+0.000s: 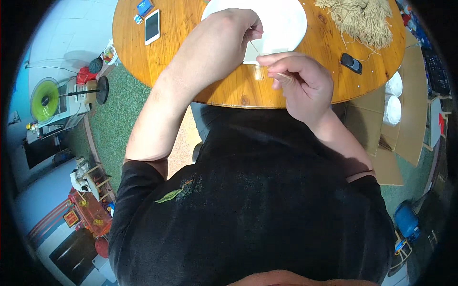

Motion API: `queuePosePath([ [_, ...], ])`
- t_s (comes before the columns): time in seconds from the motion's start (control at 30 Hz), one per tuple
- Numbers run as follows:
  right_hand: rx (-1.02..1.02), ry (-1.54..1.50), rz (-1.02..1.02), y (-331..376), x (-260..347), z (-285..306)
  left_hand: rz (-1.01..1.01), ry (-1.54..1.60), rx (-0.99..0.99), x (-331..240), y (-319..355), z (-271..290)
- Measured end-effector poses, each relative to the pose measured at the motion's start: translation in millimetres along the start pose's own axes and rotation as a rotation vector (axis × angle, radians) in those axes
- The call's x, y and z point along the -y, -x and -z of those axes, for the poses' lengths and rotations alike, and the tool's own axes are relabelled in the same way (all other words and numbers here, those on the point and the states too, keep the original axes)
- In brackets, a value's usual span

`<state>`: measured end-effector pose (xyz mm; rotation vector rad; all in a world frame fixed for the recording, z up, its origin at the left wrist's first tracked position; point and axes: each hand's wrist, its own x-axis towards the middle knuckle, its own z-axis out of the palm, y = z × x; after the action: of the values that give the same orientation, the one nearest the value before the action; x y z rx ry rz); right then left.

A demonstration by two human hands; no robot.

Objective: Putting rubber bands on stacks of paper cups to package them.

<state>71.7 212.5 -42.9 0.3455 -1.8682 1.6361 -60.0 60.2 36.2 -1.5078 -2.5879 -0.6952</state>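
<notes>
My left hand point(241, 31) is over the near part of a white round plate point(298, 21), fingers bent down and closed. A thin pale strand of yarn point(254, 46) runs from its fingertips toward my right hand point(305, 83). My right hand hangs at the table's near edge, thumb and forefinger pinched together close to the strand's lower end. Its other fingers curl toward the palm. A pale flat patch lies on the plate beneath the strand. A tangled heap of beige yarn point(362, 21) lies at the far right.
The round wooden table point(214, 97) holds a white phone point(152, 27) and a small blue box point(144, 7) at left. A small dark oval device point(351, 63) lies at right, near a loose yarn tail. Cardboard boxes point(405, 109) stand right of the table; a green fan point(45, 100) stands left.
</notes>
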Motion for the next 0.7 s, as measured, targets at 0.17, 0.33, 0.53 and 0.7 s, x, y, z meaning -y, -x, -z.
queuePosePath([
  [0.17,0.005,-0.004,-0.409,-17,31,3,-0.035,0.089,-0.067,-16,-3,20],
  [0.33,-0.012,-0.039,-0.752,-47,55,7,-0.173,0.217,-0.215,-26,1,28],
  [0.53,0.136,-0.06,-0.771,-55,51,15,-0.231,0.284,-0.24,-27,2,33],
  [0.7,0.228,0.063,-0.736,-65,51,15,-0.981,0.383,-0.552,23,-35,-17],
])
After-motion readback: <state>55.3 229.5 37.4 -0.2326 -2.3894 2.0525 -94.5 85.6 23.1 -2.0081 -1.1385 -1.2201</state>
